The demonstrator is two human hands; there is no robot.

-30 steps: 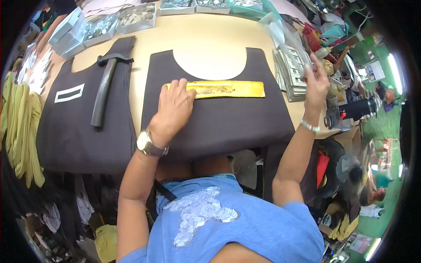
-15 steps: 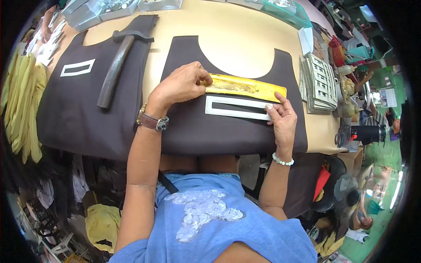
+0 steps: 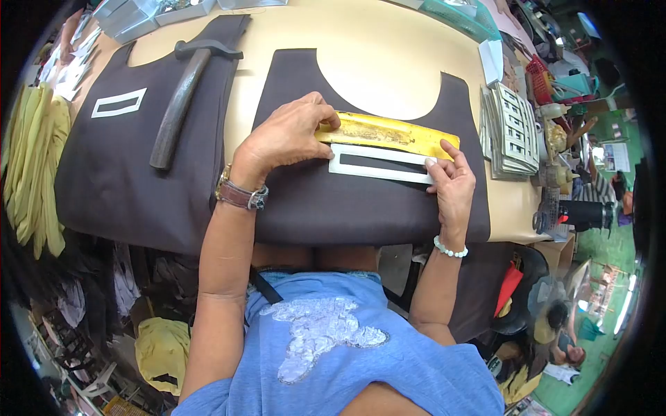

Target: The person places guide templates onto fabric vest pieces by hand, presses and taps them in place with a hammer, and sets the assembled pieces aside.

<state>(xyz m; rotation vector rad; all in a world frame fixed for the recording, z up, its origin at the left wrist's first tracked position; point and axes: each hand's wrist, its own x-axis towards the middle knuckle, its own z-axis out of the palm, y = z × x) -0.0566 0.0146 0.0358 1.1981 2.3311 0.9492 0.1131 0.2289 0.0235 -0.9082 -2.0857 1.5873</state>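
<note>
Yellow strip (image 3: pixel 388 133), worn, above white rectangular frame (image 3: pixel 378 169).

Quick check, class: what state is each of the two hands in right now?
Left hand: partly curled at the left ends of the yellow strip and white frame; grip unclear.
Right hand: partly curled at their right ends; grip unclear.

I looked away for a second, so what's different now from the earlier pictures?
The right hand has come in from the right, and a white frame now lies on the dark cloth, held by its fingers. The frame has since shifted slightly up towards the yellow strip, and the left hand's thumb has reached its left end. The left fingers still hold the strip; the hammer stayed put.
</note>
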